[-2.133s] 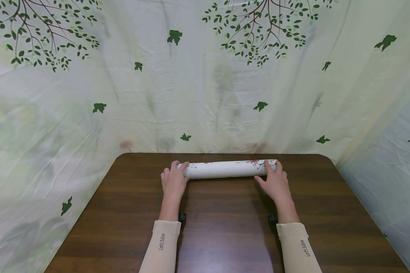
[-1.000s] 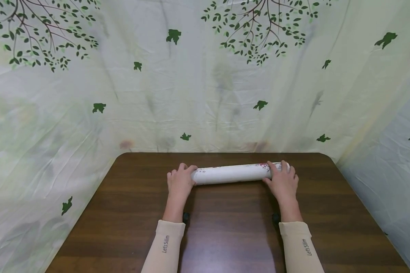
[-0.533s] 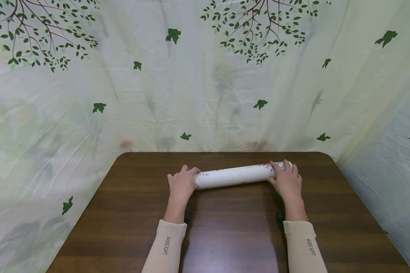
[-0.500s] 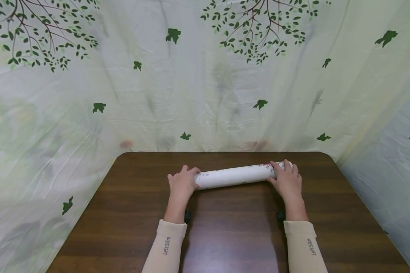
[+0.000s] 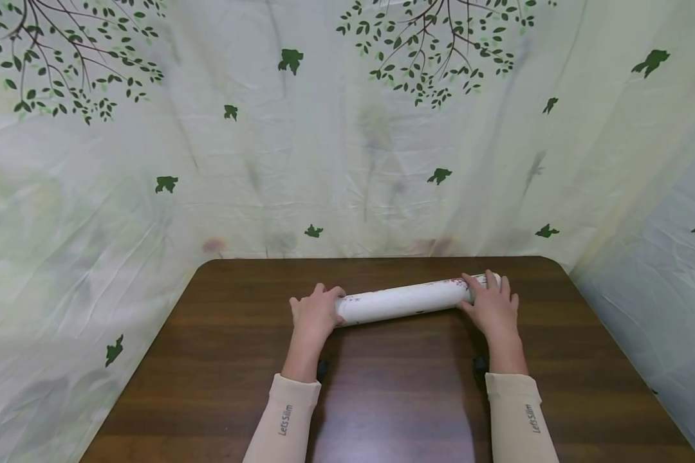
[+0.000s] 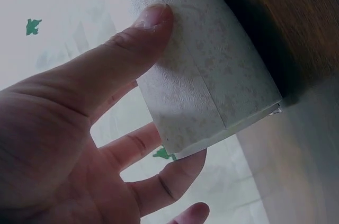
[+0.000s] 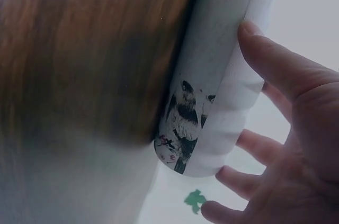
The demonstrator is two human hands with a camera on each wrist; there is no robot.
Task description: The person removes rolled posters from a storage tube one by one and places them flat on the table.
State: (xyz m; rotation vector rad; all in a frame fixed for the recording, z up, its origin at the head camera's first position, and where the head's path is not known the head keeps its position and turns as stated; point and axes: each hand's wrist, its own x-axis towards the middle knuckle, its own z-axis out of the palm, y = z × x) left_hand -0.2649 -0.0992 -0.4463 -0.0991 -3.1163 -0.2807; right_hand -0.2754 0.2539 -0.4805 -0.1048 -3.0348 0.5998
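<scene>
A thick white paper roll point(image 5: 405, 302), printed with red blossoms and dark marks, lies across the far part of the table, its right end farther back than its left. My left hand point(image 5: 315, 315) grips the left end; in the left wrist view the thumb point(image 6: 156, 20) presses the near side, and fingers reach behind the edge. At the other end my right hand point(image 5: 495, 312) holds the roll between thumb and fingers. The right wrist view shows printed birds point(image 7: 185, 113) near that end, with the right thumb point(image 7: 259, 44) against the paper. Some fingertips are hidden behind the roll.
The brown wooden table point(image 5: 394, 386) has rounded far corners. Behind it hangs a pale cloth point(image 5: 347, 128) printed with branches and green leaves, close to the table's far edge. Dark wrist cameras point(image 5: 479, 366) sit on the inner sides of both wrists.
Both hands have moved the roll right, and its left end has come nearer, so it now slants. The grip at each end stays on.
</scene>
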